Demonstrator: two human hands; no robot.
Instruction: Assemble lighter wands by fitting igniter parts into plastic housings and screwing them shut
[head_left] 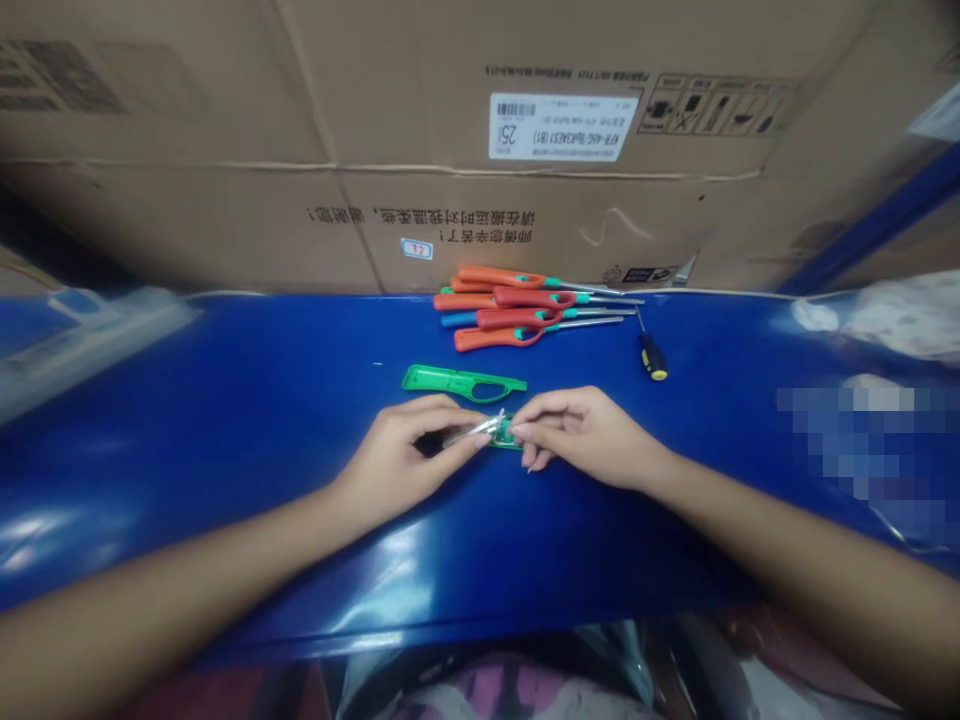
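Note:
My left hand (401,445) is closed, with thumb and fingers pinching the silvery inner part of a utility lighter (491,428). Around that part, pieces of green plastic casing show between my hands. My right hand (592,435) is closed too, its thumb and index finger pressed on the green end of the same lighter. Fingers cover much of it, so its small parts are hard to make out. Just beyond my hands lies a separate green casing half (442,380), its hollow side and trigger loop showing.
Several orange, red and blue utility lighters (510,318) lie in a pile at the back of the blue table (247,400). A black-and-yellow screwdriver (654,358) is to their right. A large cardboard box (225,200) stands behind. Plastic bags (900,315) sit at the right.

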